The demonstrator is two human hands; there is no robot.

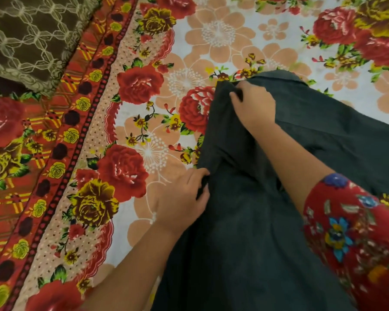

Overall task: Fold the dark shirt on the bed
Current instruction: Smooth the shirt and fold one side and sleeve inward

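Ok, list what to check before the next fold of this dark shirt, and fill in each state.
1. Grip of left hand on the near side edge of the dark shirt: ok, fingers curled round the cloth.
2. Grip of right hand on the far edge: ok.
3. Cloth smooth between the hands: not ok, it is bunched and creased.
4. Whole shirt in sight: not ok, it runs out of frame to the right and below.
5. brown blanket apart from the shirt: ok.
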